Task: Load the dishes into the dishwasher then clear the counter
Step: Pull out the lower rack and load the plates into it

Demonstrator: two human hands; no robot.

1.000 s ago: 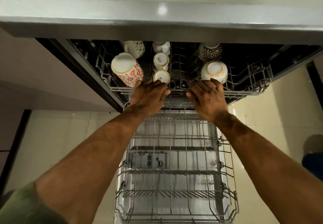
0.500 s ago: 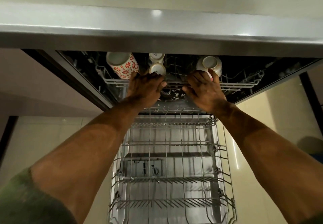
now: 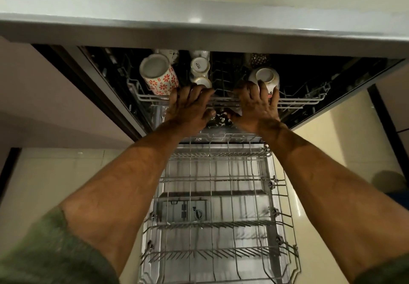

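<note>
The left grip (image 3: 190,104) and right grip (image 3: 257,104) each clasp the front rail of the top rack (image 3: 306,102), fingers over, thumbs under. The rack, holding upturned cups (image 3: 158,74), sits partly inside the dishwasher (image 3: 110,89). An even, slow push from both sides should slide it home without rattling them.

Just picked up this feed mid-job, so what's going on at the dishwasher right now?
A person's left hand and right hand both hold the front rail of the upper rack, fingers over it, thumbs underneath. The rack carries upturned cups, among them a red-flowered mug and a white cup at the right hand. The lower rack stands pulled out below.
</note>
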